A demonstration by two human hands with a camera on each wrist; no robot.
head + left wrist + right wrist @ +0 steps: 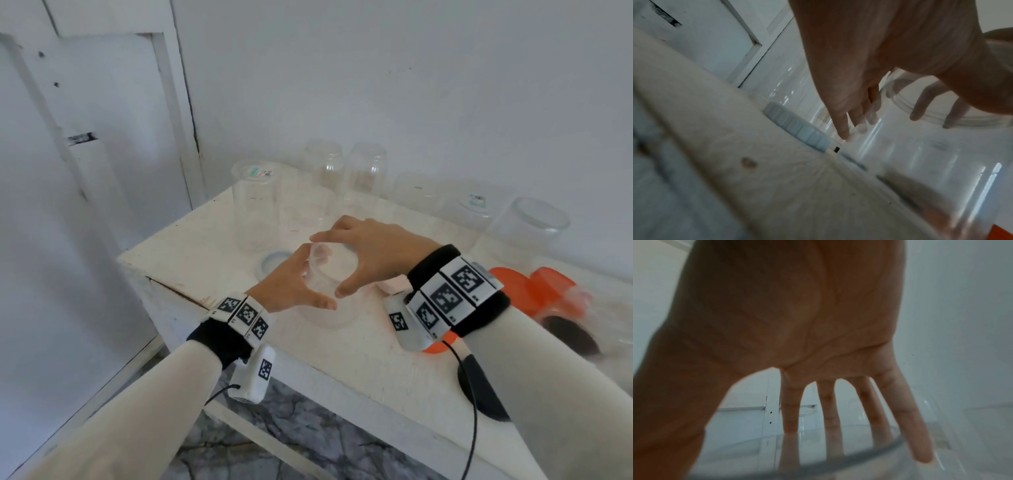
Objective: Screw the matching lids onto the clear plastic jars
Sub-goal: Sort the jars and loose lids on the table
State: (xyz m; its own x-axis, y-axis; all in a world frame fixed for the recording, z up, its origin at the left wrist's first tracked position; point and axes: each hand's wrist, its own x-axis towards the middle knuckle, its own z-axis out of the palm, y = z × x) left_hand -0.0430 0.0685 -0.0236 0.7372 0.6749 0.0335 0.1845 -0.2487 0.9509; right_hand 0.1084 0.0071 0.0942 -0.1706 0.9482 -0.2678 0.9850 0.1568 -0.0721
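A clear jar (329, 313) stands on the white table (191, 246) near its front edge. My left hand (301, 282) wraps its upper left side, thumb at the front and fingers behind. My right hand (373, 250) arches over the top, thumb on the near rim and spread fingers on the far rim. The left wrist view shows the jar (920, 154) wall with the right hand's fingers (920, 105) seen through it. In the right wrist view the fingers (918, 434) reach down past the clear rim (838, 459). A light blue lid (274, 262) lies flat just behind the left hand.
Several clear jars stand upside down along the wall, among them a tall one (255, 205) at the left. Orange lids (534, 291), a pink lid (394, 284) and a dark lid (572, 337) lie to the right, partly under my right wrist. The table's left edge is close.
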